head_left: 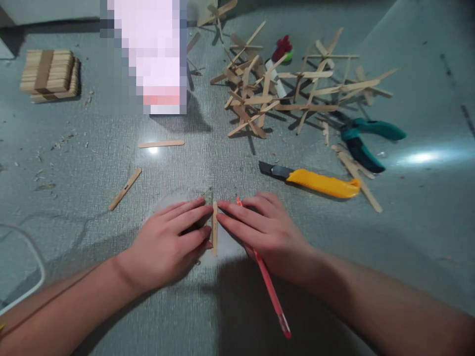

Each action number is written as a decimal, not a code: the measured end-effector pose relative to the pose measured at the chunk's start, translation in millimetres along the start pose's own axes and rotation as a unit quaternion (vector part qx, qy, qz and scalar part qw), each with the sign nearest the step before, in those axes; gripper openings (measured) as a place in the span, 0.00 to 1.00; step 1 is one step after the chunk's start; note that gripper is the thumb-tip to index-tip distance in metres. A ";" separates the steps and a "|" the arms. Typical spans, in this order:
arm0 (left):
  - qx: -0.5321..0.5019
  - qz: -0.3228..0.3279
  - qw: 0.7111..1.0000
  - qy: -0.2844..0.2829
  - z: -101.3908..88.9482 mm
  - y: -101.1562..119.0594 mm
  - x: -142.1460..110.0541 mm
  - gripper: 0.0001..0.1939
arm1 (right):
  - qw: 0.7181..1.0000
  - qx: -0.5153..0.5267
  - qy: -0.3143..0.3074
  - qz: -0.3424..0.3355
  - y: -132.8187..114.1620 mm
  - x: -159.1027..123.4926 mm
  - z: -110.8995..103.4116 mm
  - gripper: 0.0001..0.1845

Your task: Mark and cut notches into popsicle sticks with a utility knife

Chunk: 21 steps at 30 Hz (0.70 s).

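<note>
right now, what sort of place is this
Likely a craft worktable: crossed wooden sticks, a yellow-handled utility knife and teal-handled pliers lie on it.

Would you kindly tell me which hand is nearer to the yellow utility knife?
Right: the right hand is just below-left of the knife; the left hand is farther left, across the wooden stick.

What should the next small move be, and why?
Probably bring the tip of the red pencil over to the wooden craft stick between the hands. The right hand has the pencil, its tip off the stick; the left hand is at the stick's other side, well placed to steady it; and a small mark shows near the stick's middle.
</note>
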<state>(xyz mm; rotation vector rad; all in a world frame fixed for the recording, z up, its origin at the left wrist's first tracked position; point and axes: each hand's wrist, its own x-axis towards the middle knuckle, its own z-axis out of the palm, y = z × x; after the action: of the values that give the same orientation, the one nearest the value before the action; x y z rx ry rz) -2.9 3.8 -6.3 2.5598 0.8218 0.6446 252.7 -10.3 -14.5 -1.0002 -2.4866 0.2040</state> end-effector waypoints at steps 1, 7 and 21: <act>-0.001 0.001 1.000 -0.001 -0.3 -0.2 0.0 0.06 | 1.000 0.002 0.003 0.000 -0.1 -0.1 0.4 0.15; -0.007 0.012 1.000 0.001 -2.0 -0.1 3.6 0.06 | 1.000 0.008 0.007 0.005 -0.7 -1.2 3.2 0.14; -0.016 0.018 1.000 -0.007 -2.5 -0.7 3.4 0.06 | 0.992 0.111 0.017 0.058 -3.1 -7.6 -0.9 0.14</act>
<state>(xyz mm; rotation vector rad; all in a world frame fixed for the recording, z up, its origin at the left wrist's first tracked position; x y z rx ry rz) -2.0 7.0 -3.5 2.5539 0.7557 0.6435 256.0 -17.8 -15.4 -1.0435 -2.3158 0.4846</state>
